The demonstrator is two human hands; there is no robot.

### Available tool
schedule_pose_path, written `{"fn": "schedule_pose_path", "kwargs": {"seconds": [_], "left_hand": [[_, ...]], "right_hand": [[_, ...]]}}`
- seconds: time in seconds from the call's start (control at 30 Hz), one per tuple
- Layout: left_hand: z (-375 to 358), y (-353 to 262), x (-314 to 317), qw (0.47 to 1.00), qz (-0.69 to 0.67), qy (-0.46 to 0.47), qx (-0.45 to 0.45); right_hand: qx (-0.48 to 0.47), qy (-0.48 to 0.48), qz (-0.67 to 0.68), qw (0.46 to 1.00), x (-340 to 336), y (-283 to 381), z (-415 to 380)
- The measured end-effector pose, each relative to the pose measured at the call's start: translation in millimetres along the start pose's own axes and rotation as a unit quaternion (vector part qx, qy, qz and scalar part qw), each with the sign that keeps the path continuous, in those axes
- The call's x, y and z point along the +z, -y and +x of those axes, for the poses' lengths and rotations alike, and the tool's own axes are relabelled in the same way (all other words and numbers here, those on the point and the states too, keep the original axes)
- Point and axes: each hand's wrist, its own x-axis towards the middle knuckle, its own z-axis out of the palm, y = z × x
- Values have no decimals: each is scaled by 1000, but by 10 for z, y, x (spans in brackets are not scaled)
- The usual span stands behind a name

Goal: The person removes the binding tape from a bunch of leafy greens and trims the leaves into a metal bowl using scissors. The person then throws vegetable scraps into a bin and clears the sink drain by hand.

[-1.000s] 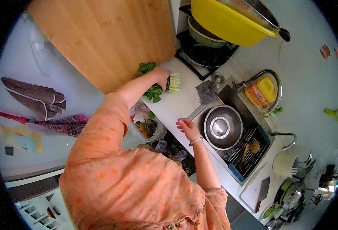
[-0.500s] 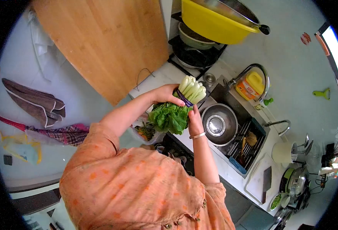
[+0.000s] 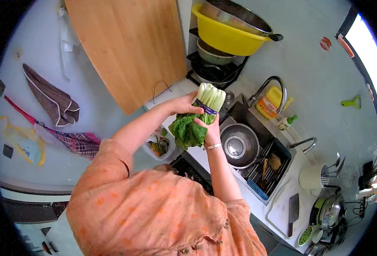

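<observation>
A bunch of leafy greens (image 3: 191, 130) with thick pale stalks and a purple band round it is between my two hands, beside the sink. The pale stalk ends point up and away from me; the leaves hang towards my body. My left hand (image 3: 184, 105) is closed round the banded part from the left, its thumb lying along the band. From below and the right, my right hand (image 3: 212, 130) grips the bunch near the leaves, with a bracelet on that wrist. Some fingers of both hands are hidden behind the greens.
In the sink (image 3: 263, 197) at the right are a metal bowl (image 3: 249, 143) and a brush (image 3: 274, 161). A cleaver (image 3: 294, 209) lies on a white board (image 3: 278, 215). A bin (image 3: 154, 154) with scraps stands below the counter. A yellow basin (image 3: 227, 38) rests on a rack.
The bunch has tilted a little, so the stalks stand straighter up. My right hand has come up and wraps further round it. The view has shifted slightly.
</observation>
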Motion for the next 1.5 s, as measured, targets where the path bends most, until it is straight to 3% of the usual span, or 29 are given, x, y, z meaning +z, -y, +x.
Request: {"fn": "schedule_pose_path", "kwargs": {"seconds": [0.03, 0.07, 0.1, 0.17, 0.2, 0.23, 0.3, 0.53, 0.67, 0.73, 0.77, 0.83, 0.97, 1.1, 1.27, 1.33, 1.43, 1.5], "left_hand": [[-12, -70, -2, 978, 186, -91, 28], [-44, -134, 11, 948, 204, -209, 126], [-84, -316, 11, 946, 210, -210, 130], [-206, -717, 18, 856, 385, -216, 267], [-246, -895, 119, 839, 389, -196, 327], [-246, -933, 170, 835, 394, -195, 330], [-244, -980, 255, 812, 452, -126, 348], [-182, -971, 379, 747, 551, -111, 355], [-174, -1044, 356, 772, 533, -116, 327], [-232, -1100, 278, 839, 436, -184, 270], [-259, -1078, 249, 837, 438, -186, 270], [-306, -987, 233, 886, 379, -210, 165], [-371, -1009, 355, 909, 309, -239, 147], [-339, -908, 382, 895, 308, -265, 184], [-350, -895, 321, 926, 247, -243, 148], [-369, -939, 296, 860, 377, -250, 237], [-410, -1080, 389, 831, 423, -234, 274], [-371, -1024, 423, 839, 427, -227, 250]], "right_hand": [[-4, 4, 3, 1000, -39, -17, 23], [-19, -18, -54, 998, -79, -33, 42], [-36, -40, -110, 993, -98, -29, 61], [-53, -42, -110, 992, -90, 44, 25], [-54, -66, -173, 981, -73, 140, -9], [-56, -90, -237, 966, -62, 205, -24], [-62, -101, -241, 963, -78, 214, -21], [-88, -130, -253, 955, -70, 252, -23], [-78, -136, -260, 953, -90, 248, -29], [-78, -126, -226, 963, -83, 252, -54], [-74, -120, -190, 972, -73, 243, -64], [-67, -110, -168, 977, -60, 206, -69], [-91, -99, -147, 980, -64, 136, -27], [-83, -84, -128, 985, -42, 66, 11], [-94, -86, -138, 982, -49, -24, 47], [-98, -92, -163, 977, -28, 3, 49], [-106, -119, -206, 966, 45, 115, 0], [-106, -134, -234, 957, 96, 147, -18]]}}
